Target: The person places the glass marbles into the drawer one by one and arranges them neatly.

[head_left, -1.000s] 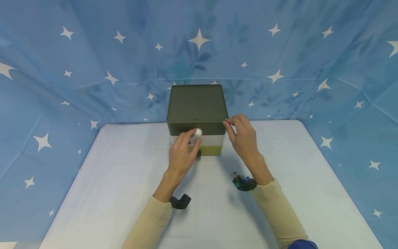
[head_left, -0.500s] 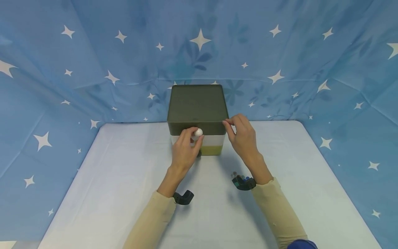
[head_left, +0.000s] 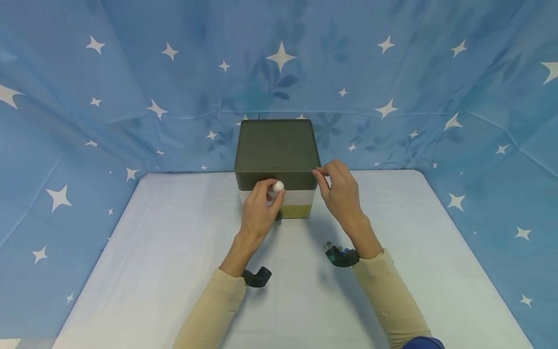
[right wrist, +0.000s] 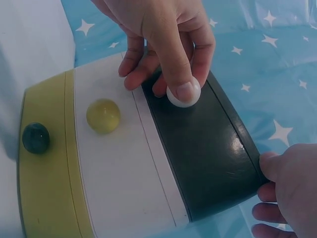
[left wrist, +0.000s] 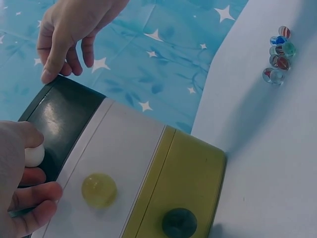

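Observation:
A small chest of drawers (head_left: pixel 277 148) stands at the table's back. In the wrist views its front has a dark green top drawer (right wrist: pixel 213 158), a white middle drawer (right wrist: pixel 124 173) with a yellow knob (right wrist: pixel 103 116), and a yellow bottom drawer (right wrist: pixel 47 193) with a dark green knob (right wrist: pixel 36 138). My left hand (head_left: pixel 258 208) pinches the round white knob (head_left: pixel 278 186) of the top drawer between thumb and fingers. At the top right front corner, my right hand (head_left: pixel 342 191) holds the chest's edge with thumb and fingertips. The top drawer's front sits level with the others.
Several glass marbles (left wrist: pixel 280 54) lie on the white table (head_left: pixel 183 232) to the right of the chest, partly behind the right wrist's camera (head_left: pixel 342 257) in the head view. A blue curtain with white stars (head_left: pixel 279 55) hangs close behind the chest.
My left hand has shifted slightly right and closer around the white knob, then stayed still. The right hand keeps its place at the corner, and the chest has not moved.

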